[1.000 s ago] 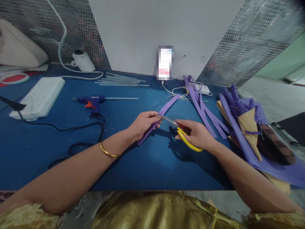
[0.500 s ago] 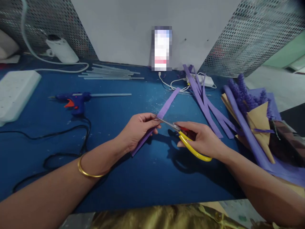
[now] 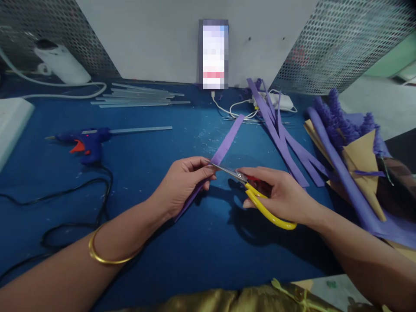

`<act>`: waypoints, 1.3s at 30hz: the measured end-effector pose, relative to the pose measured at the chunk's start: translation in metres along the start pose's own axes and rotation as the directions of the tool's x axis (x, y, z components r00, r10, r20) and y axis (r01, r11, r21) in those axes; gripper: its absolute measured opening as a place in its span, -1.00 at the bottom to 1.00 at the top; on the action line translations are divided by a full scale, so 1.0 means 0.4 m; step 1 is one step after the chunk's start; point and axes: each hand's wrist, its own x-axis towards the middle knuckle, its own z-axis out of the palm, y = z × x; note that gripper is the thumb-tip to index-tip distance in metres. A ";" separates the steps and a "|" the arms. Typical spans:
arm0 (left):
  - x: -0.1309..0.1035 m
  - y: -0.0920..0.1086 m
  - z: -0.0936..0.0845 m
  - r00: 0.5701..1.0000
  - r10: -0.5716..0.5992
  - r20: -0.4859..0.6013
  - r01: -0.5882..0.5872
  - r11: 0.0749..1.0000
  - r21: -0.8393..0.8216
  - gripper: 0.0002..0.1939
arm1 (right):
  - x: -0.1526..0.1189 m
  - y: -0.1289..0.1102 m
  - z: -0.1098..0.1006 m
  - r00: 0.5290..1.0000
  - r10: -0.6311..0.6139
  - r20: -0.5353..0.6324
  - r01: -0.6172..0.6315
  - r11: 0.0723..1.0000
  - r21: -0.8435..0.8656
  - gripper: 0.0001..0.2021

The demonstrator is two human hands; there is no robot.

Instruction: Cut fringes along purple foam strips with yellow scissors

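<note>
Near the middle of the blue table, my left hand pinches a purple strip between thumb and fingers; one end reaches up and to the right, the other hangs below the palm. My right hand is wrapped round yellow-handled scissors. Their metal blades point left and lie across the strip beside my left fingertips. Whether the blades are fully together cannot be made out. More purple strips lie loosely to the right, beyond my right hand.
A blue glue gun with a black cord lies left, below clear glue sticks. A phone leans at the back, its white cable by a white adapter. Purple flowers in brown paper are at right.
The whole view has shifted slightly, with the glue gun now further left. Both hands keep their grips, and the scissor blades reach slightly further across the strip by my left fingertips.
</note>
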 end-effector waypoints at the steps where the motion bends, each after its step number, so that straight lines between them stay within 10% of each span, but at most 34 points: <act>1: 0.000 0.000 0.000 1.000 0.009 0.003 -0.009 1.000 0.004 -0.85 | 0.000 -0.003 -0.001 1.000 0.002 0.009 -0.002 1.000 0.002 -0.43; 39: -0.005 0.003 -0.002 0.999 -0.029 0.046 0.029 1.000 -0.011 -0.92 | -0.016 -0.015 0.002 0.998 0.026 0.049 -0.028 0.999 0.043 -0.67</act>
